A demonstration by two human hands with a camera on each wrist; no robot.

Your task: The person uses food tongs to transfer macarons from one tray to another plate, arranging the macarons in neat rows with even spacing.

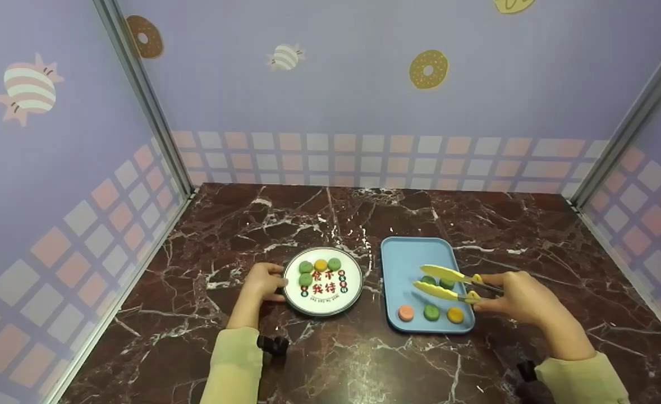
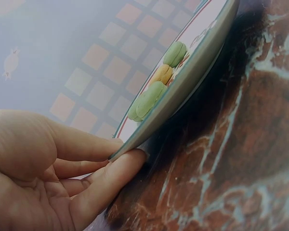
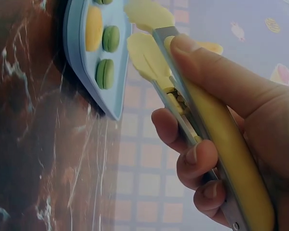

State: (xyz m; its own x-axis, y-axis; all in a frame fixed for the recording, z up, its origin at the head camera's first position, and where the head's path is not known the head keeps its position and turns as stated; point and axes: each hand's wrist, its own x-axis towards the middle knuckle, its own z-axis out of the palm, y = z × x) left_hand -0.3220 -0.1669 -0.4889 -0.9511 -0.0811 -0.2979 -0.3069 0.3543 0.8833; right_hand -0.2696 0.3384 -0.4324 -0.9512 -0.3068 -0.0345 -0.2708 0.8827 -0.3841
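My left hand [image 1: 264, 282] pinches the left rim of a round white plate [image 1: 350, 294] with a dark edge and red lettering; in the left wrist view the thumb is on top and a finger below. Three green macarons [image 1: 334, 264] and a yellow one [image 1: 321, 265] sit on the plate. My right hand [image 1: 518, 294] grips yellow-tipped tongs [image 1: 440, 292], their tips apart above a blue tray [image 1: 412, 252]. Two green macarons [image 1: 446, 283] lie partly hidden beneath the tongs. Along the tray's near side are a pink macaron [image 1: 405, 313], a green macaron [image 1: 431, 312] and an orange-yellow one [image 1: 455, 315].
The plate and tray stand side by side on a dark red marbled table [image 1: 285, 219]. Lilac walls [image 1: 353, 95] with printed sweets and squares enclose the back, left and right sides.
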